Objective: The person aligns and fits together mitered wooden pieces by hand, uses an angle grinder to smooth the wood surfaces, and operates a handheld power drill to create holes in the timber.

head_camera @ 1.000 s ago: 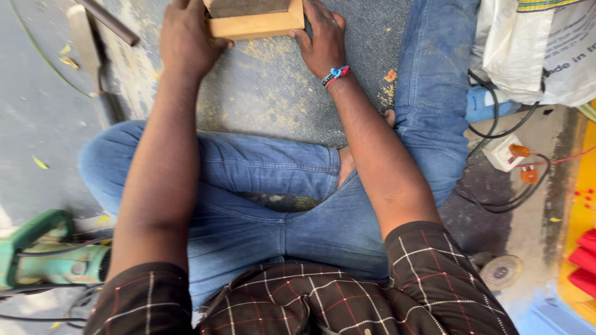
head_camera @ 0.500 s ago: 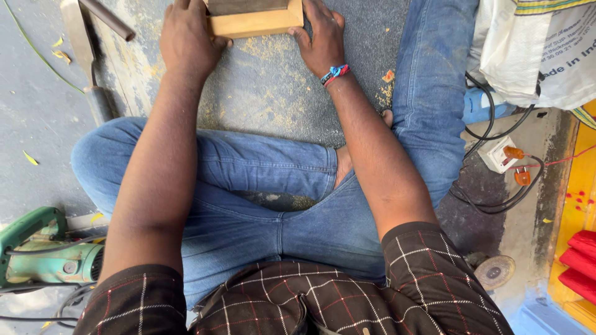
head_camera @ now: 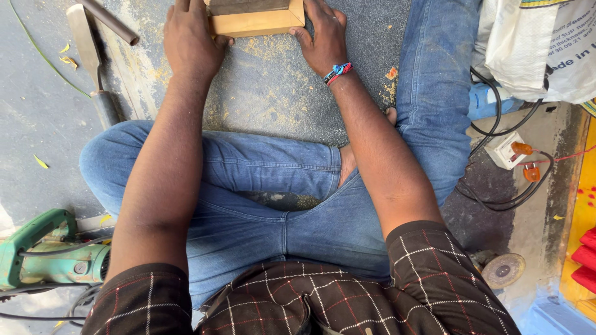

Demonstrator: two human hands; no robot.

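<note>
As hands flank it, wooden block between

The pale wooden block is cut off by the top edge, as are the fingertips of the left hand and right hand; the green power tool is cropped at left.
</note>
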